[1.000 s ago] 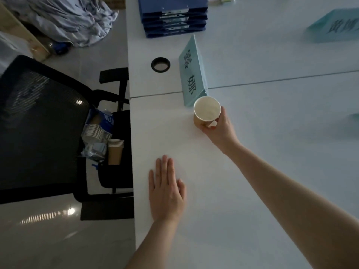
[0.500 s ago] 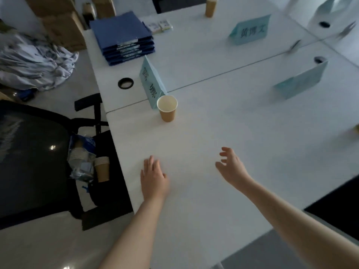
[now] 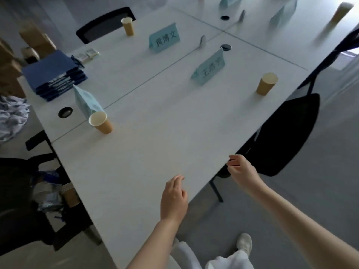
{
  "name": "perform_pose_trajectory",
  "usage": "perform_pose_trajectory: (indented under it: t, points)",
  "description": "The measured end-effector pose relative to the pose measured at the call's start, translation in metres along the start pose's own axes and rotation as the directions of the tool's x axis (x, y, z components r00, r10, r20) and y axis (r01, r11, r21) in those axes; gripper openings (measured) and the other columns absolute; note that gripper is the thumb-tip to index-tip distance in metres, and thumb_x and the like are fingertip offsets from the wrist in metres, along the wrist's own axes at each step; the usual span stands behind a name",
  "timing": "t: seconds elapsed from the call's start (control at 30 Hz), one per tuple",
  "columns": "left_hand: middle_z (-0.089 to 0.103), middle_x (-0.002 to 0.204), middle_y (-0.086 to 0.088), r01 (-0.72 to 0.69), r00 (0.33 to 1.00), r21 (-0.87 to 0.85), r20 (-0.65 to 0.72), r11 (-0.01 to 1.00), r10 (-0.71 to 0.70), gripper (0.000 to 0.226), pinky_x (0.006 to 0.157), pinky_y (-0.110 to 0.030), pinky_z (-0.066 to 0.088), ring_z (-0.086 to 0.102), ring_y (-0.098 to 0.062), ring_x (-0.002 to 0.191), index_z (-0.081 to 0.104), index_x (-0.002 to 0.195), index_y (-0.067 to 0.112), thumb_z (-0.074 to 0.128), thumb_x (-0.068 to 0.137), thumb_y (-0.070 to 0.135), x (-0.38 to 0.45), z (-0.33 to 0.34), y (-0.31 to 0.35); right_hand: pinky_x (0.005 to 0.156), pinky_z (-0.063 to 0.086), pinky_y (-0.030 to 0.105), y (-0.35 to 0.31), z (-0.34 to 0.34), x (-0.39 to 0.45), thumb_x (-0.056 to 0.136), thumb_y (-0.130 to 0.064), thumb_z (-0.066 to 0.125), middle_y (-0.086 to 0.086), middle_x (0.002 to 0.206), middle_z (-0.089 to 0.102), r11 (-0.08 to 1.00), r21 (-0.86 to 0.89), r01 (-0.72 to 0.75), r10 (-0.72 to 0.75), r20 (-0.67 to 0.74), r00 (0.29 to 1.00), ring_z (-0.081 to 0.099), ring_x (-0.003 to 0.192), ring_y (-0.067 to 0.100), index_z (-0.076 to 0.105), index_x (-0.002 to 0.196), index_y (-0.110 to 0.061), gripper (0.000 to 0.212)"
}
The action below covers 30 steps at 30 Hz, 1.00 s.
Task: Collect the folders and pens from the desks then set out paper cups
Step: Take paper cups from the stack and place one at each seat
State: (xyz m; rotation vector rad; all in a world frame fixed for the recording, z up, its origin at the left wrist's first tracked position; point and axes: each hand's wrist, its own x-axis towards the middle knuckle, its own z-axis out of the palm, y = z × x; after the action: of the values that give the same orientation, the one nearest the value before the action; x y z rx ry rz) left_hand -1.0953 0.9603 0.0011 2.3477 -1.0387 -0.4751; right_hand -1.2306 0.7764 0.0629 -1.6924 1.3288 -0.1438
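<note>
Head view: I look down on a group of white desks (image 3: 155, 136) pushed together, the largest thing in the field. Black chairs stand at their edges, one (image 3: 287, 133) tucked at the right edge. At the far left corner lies a stack of blue folders (image 3: 52, 74). Pale blue name cards stand on the tops, one (image 3: 87, 101) just behind the nearest paper cup (image 3: 100, 122). A second cup (image 3: 266, 83) stands near the right edge, and a third (image 3: 128, 26) at the far side. My left hand (image 3: 173, 199) hovers over the near edge, fingers loosely bent, holding nothing. My right hand (image 3: 241, 170) hangs just past the desk corner, fingers relaxed and empty.
</note>
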Motion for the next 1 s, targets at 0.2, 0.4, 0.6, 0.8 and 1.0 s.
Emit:
perform_pose_trajectory:
  t: [0.2,0.4,0.6,0.8,1.0]
  points:
    - [0.065,0.115,-0.008,-0.022,0.992,-0.087,-0.126,0.996,0.011,0.039,0.098,-0.044,0.048,0.053,-0.027,0.116,0.061,0.12,0.007,0.053,0.082,0.006,0.002,0.085,0.127,0.076,0.043,0.017,0.058,-0.12,-0.004,0.092,-0.009,0.052,-0.004,0.108,0.062,0.995,0.007,0.103,-0.103,-0.075,0.992,0.058,0.105,0.013,0.052,0.124,-0.018,0.033]
    - [0.06,0.12,-0.015,-0.044,0.994,-0.176,-0.109,0.983,0.025,0.038,0.101,-0.045,0.047,0.054,-0.031,0.121,0.061,0.122,0.005,0.052,0.086,0.011,0.016,0.148,0.245,0.087,0.048,0.028,0.112,-0.225,0.025,0.089,-0.006,0.055,0.0,0.1,0.062,0.994,-0.045,0.099,-0.104,-0.13,0.986,0.062,0.1,0.019,0.057,0.117,-0.01,0.028]
    - [0.06,0.121,-0.012,0.005,0.993,-0.159,-0.112,0.987,-0.023,0.036,0.103,-0.046,0.045,0.051,-0.027,0.122,0.059,0.124,0.006,0.051,0.089,0.014,0.059,0.176,0.293,0.083,0.041,0.02,0.126,-0.276,0.079,0.09,-0.007,0.053,0.002,0.106,0.064,0.993,-0.03,0.114,-0.116,-0.101,0.988,0.058,0.098,0.012,0.057,0.117,-0.012,0.028]
    - [0.054,0.123,-0.004,0.151,0.974,-0.214,-0.135,0.965,-0.182,0.034,0.1,-0.035,0.045,0.051,-0.02,0.118,0.054,0.127,0.012,0.052,0.093,0.014,0.122,0.197,0.304,0.088,0.042,0.02,0.1,-0.29,0.159,0.09,-0.009,0.053,0.001,0.112,0.065,0.985,-0.029,0.17,-0.17,-0.01,0.985,0.06,0.107,0.014,0.054,0.123,-0.015,0.033]
    - [0.053,0.13,-0.011,0.262,0.948,-0.204,-0.131,0.943,-0.291,0.039,0.103,-0.034,0.038,0.044,-0.022,0.126,0.051,0.132,0.008,0.052,0.093,0.01,0.214,0.216,0.312,0.099,0.046,0.03,0.06,-0.299,0.26,0.092,-0.016,0.056,-0.001,0.117,0.062,0.977,-0.056,0.207,-0.2,0.105,0.974,0.055,0.113,0.012,0.048,0.129,-0.017,0.037]
